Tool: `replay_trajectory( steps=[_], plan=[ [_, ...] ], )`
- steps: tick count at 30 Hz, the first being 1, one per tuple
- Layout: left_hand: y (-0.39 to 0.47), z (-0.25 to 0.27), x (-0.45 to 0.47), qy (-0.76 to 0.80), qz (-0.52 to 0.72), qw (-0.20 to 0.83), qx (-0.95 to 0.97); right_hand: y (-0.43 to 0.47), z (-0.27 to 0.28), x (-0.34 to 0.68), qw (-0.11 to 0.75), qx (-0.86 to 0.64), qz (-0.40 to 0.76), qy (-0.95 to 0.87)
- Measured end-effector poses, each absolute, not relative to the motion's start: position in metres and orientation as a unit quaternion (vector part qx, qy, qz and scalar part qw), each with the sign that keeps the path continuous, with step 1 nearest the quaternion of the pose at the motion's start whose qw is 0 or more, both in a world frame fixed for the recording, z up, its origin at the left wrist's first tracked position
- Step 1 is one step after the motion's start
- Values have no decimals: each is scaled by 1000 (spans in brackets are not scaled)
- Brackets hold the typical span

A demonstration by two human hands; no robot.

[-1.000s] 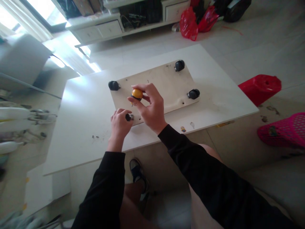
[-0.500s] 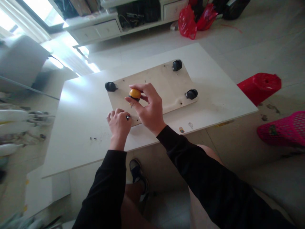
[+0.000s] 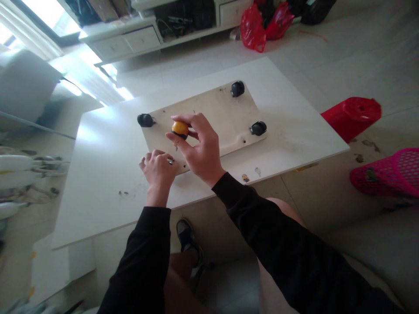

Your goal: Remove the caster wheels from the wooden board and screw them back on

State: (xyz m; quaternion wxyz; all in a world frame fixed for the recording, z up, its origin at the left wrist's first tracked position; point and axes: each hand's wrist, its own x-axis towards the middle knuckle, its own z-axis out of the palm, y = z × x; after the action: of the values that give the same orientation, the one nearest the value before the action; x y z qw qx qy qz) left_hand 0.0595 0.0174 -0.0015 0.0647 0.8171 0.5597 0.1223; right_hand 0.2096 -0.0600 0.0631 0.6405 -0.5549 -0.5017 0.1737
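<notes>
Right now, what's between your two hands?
A strip of pale board with a small dark hole, plus the lower end of the yellow-topped tool: the head view shows them between the left hand and right hand.

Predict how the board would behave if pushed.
The board would probably slide rather than roll, since its casters point up. Tipping seems unlikely, as it lies flat on the table. Its straight edges suggest stiffness.

2 right-end casters (image 3: 238,88) (obstacles) flank free room over the board (image 3: 225,118).

White table (image 3: 98,174), pale castered board (image 3: 229,115) atop
</notes>
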Motion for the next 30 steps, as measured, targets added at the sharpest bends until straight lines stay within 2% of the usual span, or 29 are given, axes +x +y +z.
replay_trajectory(
  steps=[8, 18, 30],
  plan=[
    [17, 1, 62, 571, 110, 76, 810, -61, 63, 209, 628, -569, 171, -503],
    [12, 11, 68, 591, 67, 46, 802, -54, 52, 206, 703, -499, 109, -495],
    [9, 10, 70, 619, 52, 33, 783, -52, 48, 205, 705, -493, 75, -504]
  ],
)
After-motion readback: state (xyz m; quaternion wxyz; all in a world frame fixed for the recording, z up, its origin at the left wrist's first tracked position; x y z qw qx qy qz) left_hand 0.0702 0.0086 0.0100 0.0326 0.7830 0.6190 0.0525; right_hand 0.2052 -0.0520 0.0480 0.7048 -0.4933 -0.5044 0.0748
